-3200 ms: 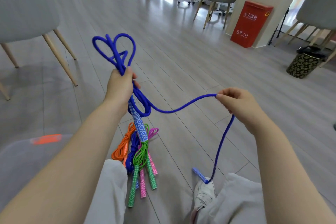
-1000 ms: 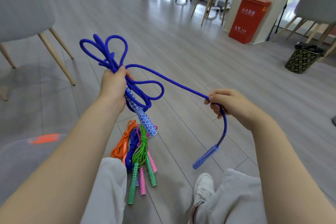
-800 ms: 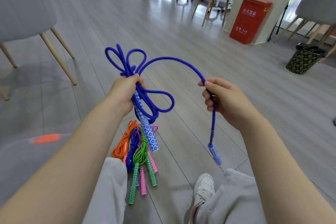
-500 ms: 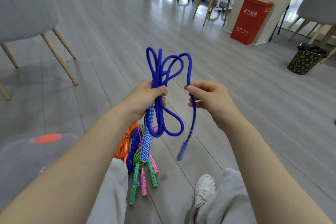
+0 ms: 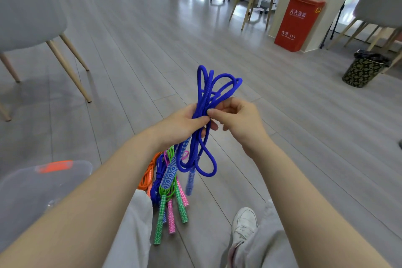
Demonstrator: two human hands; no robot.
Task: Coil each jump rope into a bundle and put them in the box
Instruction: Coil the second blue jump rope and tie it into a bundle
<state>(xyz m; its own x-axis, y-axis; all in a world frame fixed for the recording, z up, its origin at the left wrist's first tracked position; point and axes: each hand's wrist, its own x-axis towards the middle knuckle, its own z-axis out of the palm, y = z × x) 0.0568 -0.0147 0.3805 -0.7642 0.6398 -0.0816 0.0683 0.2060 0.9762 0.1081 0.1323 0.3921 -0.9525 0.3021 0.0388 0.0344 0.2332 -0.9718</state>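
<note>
My left grip [image 5: 185,124] is clamped around the looped blue jump rope [image 5: 206,98]; my right grip [image 5: 237,119] pinches its strands, above the floor [image 5: 282,137].

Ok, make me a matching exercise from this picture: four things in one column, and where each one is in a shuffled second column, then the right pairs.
Things
1. blue jump rope
2. green jump rope
3. clear box
4. patterned bin

Places
A. standing on the floor, far right of the view
B. lying on the floor between the person's legs
C. gathered in loops, held by the left hand and right hand
D. at the lower left edge of the view, beside the left arm

Pairs: 1-C, 2-B, 3-D, 4-A
</note>
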